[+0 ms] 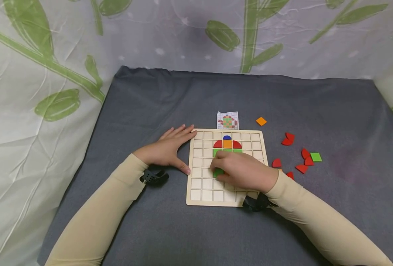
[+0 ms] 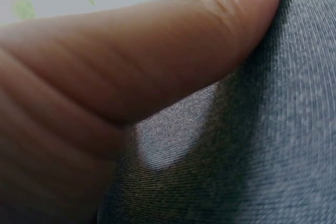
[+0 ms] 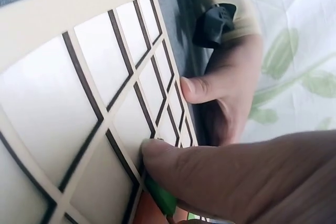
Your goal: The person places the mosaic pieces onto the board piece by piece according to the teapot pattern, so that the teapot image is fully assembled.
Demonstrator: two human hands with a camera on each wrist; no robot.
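Note:
A wooden grid board (image 1: 196, 184) lies on the grey cloth, with blue, red, orange and green tiles set in its upper middle cells. My left hand (image 1: 166, 149) is spread beside the board's left edge, its thumb and fingertips resting at the rim. Over the middle of the board, my right hand (image 1: 241, 170) has its fingers curled down and pinches a green tile (image 1: 218, 172) at a cell. In the right wrist view the thumb lies along that green tile (image 3: 161, 195), beside an orange one (image 3: 147, 211). The right hand hides the cells beneath it.
Behind the board is a small printed pattern card (image 1: 228, 120). An orange tile (image 1: 261, 121), several red tiles (image 1: 301, 168) and a green square tile (image 1: 315, 157) lie loose on the cloth to the right. A leaf-patterned curtain (image 1: 183, 37) hangs behind.

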